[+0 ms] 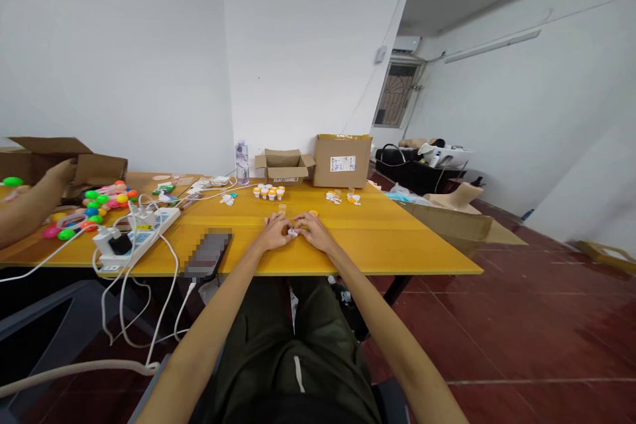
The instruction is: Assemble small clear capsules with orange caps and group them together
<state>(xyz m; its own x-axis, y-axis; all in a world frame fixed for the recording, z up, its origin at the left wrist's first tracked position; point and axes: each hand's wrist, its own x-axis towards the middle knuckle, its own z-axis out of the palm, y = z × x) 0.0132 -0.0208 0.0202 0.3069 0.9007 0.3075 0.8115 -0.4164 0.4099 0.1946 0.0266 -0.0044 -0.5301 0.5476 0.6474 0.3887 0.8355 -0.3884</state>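
Close to the table's front edge, my left hand (275, 234) and my right hand (314, 233) meet with fingers pinched around a small white piece (293, 233). The piece is too small to make out its kind. Just beyond my left fingers stands a small clear cup (282, 209). A yellow-orange ring or lid (313, 212) lies behind my right fingers, partly hidden by them. Farther back, several small jars with white and orange tops (269, 193) stand in a cluster. Small white pieces (333, 197) lie to the right of the jars, near more clear and orange parts (354, 197).
An open cardboard box (284, 164), a closed carton (342, 162) and a water bottle (242, 162) stand at the back. On the left are a phone (209, 255), a power strip (142, 238) with loose cables and colourful balls (102, 202). Another person's arm (34, 202) reaches in there.
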